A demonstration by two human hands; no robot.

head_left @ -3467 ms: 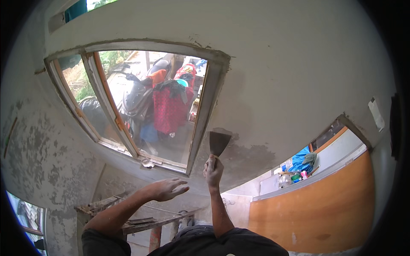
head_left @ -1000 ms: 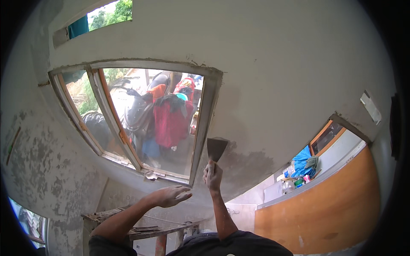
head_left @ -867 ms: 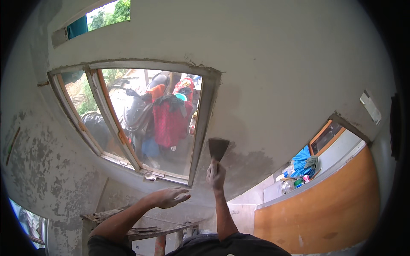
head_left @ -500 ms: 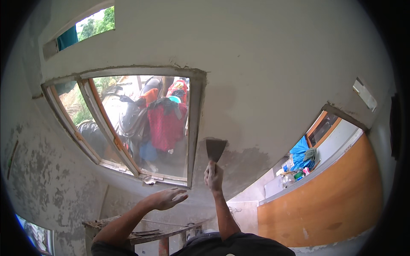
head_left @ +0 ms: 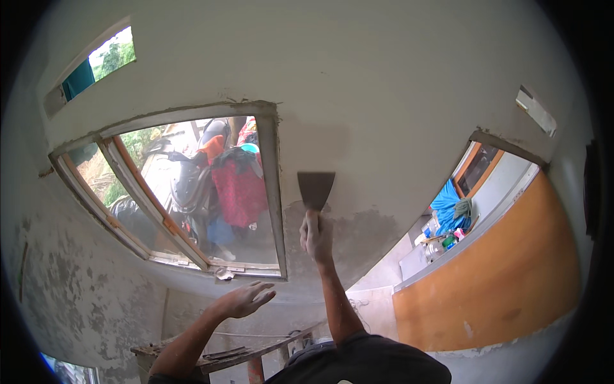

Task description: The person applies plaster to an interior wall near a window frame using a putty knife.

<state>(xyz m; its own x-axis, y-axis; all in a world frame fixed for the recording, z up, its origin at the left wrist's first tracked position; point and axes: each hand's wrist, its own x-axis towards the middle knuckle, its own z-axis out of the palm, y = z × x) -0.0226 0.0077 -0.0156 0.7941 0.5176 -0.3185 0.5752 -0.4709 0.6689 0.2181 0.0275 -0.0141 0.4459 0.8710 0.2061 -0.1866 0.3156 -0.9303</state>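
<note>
My right hand, dusted with white, is wrapped round the handle of a putty knife whose wide dark blade points up. The blade lies against or just in front of the pale wall, right of the window frame; whether it touches, I cannot tell. Around and below it spreads a darker grey, patchy area of wall. My left hand hangs below the window sill with nothing in it, its whitened fingers stretched out toward the right.
A wooden scaffold or trestle stands close below my left arm. To the right, an orange-brown wooden door stands beside a doorway with a blue cloth and clutter beyond. Behind the window hangs a red cloth.
My right hand has moved the putty knife upward along the wall. My left hand stays almost in place. The view has shifted a little, with the window now further left.
</note>
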